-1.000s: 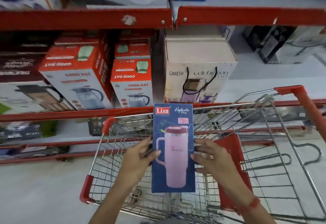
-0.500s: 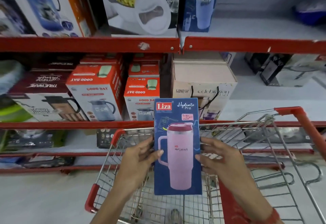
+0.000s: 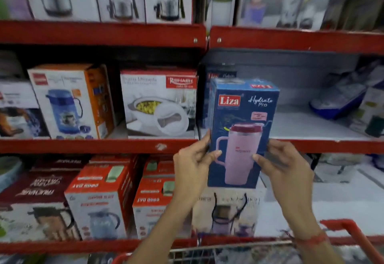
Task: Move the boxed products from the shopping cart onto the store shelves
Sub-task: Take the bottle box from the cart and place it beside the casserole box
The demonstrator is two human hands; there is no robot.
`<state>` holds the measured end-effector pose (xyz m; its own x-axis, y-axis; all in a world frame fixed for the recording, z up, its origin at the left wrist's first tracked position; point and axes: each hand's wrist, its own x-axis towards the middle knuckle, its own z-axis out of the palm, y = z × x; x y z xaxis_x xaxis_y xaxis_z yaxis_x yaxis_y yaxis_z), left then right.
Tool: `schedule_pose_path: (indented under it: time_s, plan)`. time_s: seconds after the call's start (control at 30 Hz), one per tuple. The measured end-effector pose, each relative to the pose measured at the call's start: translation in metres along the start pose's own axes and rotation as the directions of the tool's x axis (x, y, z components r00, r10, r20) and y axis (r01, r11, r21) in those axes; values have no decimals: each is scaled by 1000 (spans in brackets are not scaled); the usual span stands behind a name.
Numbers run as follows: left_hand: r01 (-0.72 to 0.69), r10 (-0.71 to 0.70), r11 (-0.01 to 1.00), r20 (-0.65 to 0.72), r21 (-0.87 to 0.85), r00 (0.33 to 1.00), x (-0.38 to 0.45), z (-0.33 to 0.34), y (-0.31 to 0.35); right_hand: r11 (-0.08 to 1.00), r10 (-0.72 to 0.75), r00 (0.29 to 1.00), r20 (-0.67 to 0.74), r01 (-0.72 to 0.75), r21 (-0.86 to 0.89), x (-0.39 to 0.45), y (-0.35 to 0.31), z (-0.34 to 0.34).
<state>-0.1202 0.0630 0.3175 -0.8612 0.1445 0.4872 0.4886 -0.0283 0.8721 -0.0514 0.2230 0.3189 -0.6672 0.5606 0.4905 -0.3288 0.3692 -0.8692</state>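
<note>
A blue Liza box (image 3: 242,118) showing a pink tumbler is held upright in front of the middle shelf (image 3: 301,145). My left hand (image 3: 193,164) grips its lower left edge and my right hand (image 3: 282,164) grips its lower right edge. Behind it on that shelf stands another blue Liza box (image 3: 216,76), mostly hidden. Only the red rim and a strip of wire of the shopping cart (image 3: 342,225) show at the bottom.
A white Rishabh casserole box (image 3: 159,101) and an orange jug box (image 3: 70,101) stand left of the Liza boxes. A blue item (image 3: 338,99) lies at the shelf's right. Red Good Day boxes (image 3: 99,199) fill the shelf below.
Both hands have lifted the Liza box up out of the cart to the height of the middle shelf. The view has tilted upward, so the cart has dropped almost out of view.
</note>
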Motion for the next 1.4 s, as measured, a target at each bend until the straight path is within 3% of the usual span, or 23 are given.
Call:
schedule_pose_path:
  time_s: [0.3, 0.67, 0.9, 1.0, 1.07, 1.13, 1.2, 1.27, 1.33, 1.4]
  plan:
    - [-159, 164, 984, -62, 79, 985, 101, 41, -22, 997, -73, 995, -65, 74, 12, 104, 26, 36]
    - [-118, 143, 970, -107, 215, 984, 159, 62, -69, 989, -37, 998, -46, 31, -142, 161, 69, 60]
    - [-62, 56, 965, 31, 254, 998, 157, 49, -79, 980, 15, 1000, -7, -17, -199, 151, 79, 65]
    - [-229, 254, 911, -27, 343, 967, 142, 23, -71, 961, -121, 987, -103, 90, -260, 139, 65, 79]
    - [-367, 449, 837, -124, 406, 885, 133, -4, -63, 939, -281, 949, -142, 241, -245, 127, 44, 94]
    - [-391, 535, 796, -234, 462, 812, 128, -33, -59, 927, -341, 940, -27, 331, -177, 115, 27, 112]
    - [-265, 495, 814, -377, 517, 783, 130, -63, -61, 955, -272, 944, 188, 289, -70, 104, 18, 133]
    - [-61, 332, 880, -518, 471, 788, 132, -89, -66, 986, -152, 922, 355, 168, -15, 96, 18, 153]
    - [104, 99, 936, -537, 335, 838, 134, -108, -70, 996, -59, 901, 430, 79, -29, 89, 22, 168]
    - [203, -75, 952, -466, 231, 882, 134, -117, -72, 999, 15, 888, 459, 0, -32, 85, 28, 177]
